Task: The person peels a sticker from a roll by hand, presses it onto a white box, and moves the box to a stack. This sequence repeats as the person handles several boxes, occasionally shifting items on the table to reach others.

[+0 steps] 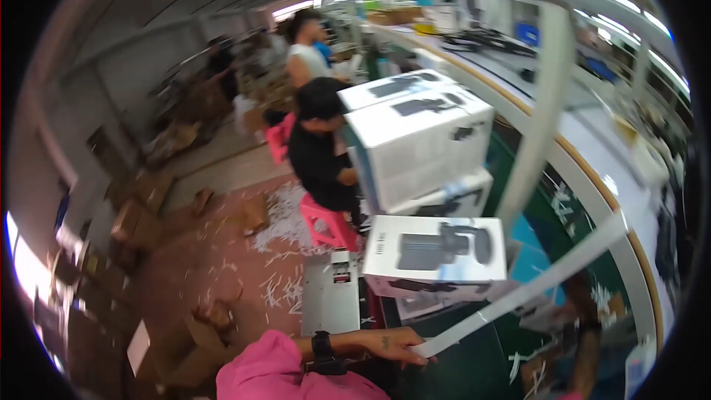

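My left hand (400,346), with a dark band on its wrist, pinches one end of a long white strip (503,302). The strip slants up and right across the bench, and its far end hangs over the bench's right edge rail. On the right, my right hand (587,310) is dim and blurred below the strip; its fingers cannot be made out. Just beyond my left hand lies a white printed box (437,252) showing a dark device. Part of another box shows under it.
Larger white boxes (418,141) are stacked behind. A person in black (318,152) sits at their left by a pink stool (326,224). A pale upright post (544,104) rises at right. White scraps (285,292) and an open carton (185,352) lie on the floor.
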Motion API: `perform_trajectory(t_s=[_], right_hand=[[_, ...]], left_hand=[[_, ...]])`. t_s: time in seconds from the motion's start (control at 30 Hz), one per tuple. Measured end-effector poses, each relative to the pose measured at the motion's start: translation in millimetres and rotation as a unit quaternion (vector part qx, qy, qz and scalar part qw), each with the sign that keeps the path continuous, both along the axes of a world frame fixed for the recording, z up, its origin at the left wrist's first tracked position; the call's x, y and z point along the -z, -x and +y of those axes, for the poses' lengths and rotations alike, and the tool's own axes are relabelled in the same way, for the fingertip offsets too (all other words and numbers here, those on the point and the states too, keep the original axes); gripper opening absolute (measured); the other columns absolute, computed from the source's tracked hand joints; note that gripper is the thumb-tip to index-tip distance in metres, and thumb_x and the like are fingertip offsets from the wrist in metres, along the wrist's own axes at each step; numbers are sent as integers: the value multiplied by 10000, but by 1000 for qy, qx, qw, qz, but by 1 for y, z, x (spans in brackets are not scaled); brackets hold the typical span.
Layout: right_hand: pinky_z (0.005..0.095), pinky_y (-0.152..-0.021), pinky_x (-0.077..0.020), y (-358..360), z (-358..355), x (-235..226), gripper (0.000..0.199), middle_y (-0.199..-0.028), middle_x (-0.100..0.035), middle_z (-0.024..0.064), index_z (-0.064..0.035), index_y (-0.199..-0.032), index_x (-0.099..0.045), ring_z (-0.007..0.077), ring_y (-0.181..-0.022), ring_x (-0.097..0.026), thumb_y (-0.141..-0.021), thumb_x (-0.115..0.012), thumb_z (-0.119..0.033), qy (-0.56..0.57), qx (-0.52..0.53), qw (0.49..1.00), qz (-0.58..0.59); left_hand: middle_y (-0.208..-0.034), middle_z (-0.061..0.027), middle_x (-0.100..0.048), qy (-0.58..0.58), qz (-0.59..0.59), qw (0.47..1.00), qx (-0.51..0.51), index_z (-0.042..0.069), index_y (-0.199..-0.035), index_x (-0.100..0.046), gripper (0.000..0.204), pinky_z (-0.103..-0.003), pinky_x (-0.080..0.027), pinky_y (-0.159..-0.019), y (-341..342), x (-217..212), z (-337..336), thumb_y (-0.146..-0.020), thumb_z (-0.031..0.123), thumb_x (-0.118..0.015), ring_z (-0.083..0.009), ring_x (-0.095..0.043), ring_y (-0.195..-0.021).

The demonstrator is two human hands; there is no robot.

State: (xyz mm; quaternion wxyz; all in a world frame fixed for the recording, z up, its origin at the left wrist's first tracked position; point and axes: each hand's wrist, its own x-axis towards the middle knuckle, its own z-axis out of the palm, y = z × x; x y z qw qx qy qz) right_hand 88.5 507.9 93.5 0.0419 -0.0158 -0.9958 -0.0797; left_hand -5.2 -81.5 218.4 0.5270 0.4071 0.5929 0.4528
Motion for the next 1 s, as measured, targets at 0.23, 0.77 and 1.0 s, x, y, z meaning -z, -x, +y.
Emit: perform_trajectory(t_s=[0.23, 0.77, 1.0], right_hand=[[473, -1031, -457, -43, -54, -43, 866, -1295, -572, 281, 15, -1396, -478, 417, -1204, -559, -715, -823, -396, 66, 49, 997, 16], [286, -961, -456, -96, -198, -19, 802, -1209, -661, 143, 27, -1404, -518, 203, -1097, -616, -759, -799, -356, 597, 329, 690, -244], [315, -853, -499, -65, -258, -32, 504, -1028, -705, 99, 35, -1291, -625, 148, -934, -632, -917, -714, -291, 392, 201, 898, -7]], left_hand=[[-971, -72, -751, 4, 60, 995, -80, 68, -1224, -700, 375, -303, -569, -690, 17, 0, -25, -998, 352, -609, -121, -686, -724], [-1066, -83, -710, 37, -115, 978, -173, -52, -1251, -633, 303, -236, -509, -689, 13, 19, -19, -993, 81, -548, -88, -611, -746], [-1114, -95, -704, 6, -229, 965, -125, -29, -1382, -524, 445, -262, -542, -783, 2, 9, -20, -948, 32, -601, -140, -682, -822]])
